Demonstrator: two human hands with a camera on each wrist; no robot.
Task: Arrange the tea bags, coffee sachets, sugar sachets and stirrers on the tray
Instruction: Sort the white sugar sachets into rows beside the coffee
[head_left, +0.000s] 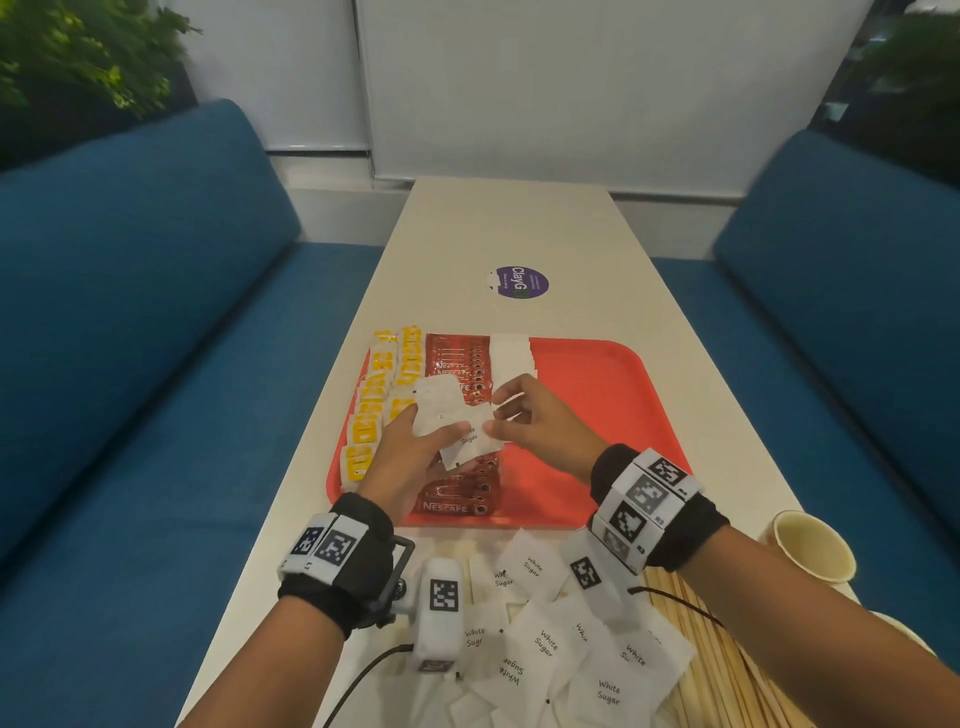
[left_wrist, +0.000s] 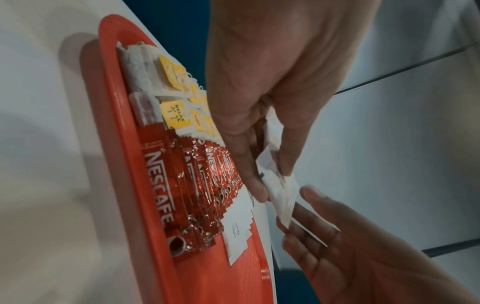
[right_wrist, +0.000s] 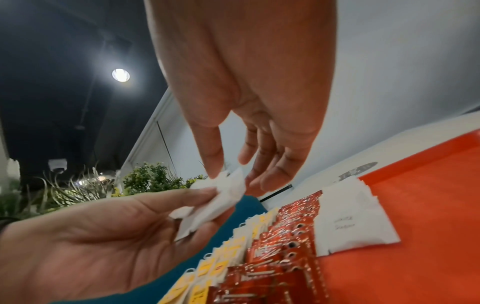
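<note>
You're sitting roughly mid-task. The tea bags (head_left: 375, 400) are lining the red tray's (head_left: 613, 405) left edge, with the coffee sachets (head_left: 460, 364) in a column just right of them; both look finished.

The sugar row (head_left: 511, 353) is only starting at the far end, right of the coffee.

Your left hand (head_left: 410, 457) is gripping a small fan of sugar sachets (head_left: 447, 421) above the coffee column. Your right hand (head_left: 535, 421) is pinching one sachet off that fan, thumb against fingertips; blur is hiding the exact count.

Still waiting on the table (head_left: 519, 228), nearer than the tray: a loose sugar pile (head_left: 550, 644) and the wooden stirrers (head_left: 722, 660) at near right.

A paper cup (head_left: 813, 545) is standing right of the tray; I can't see anything in it.
</note>
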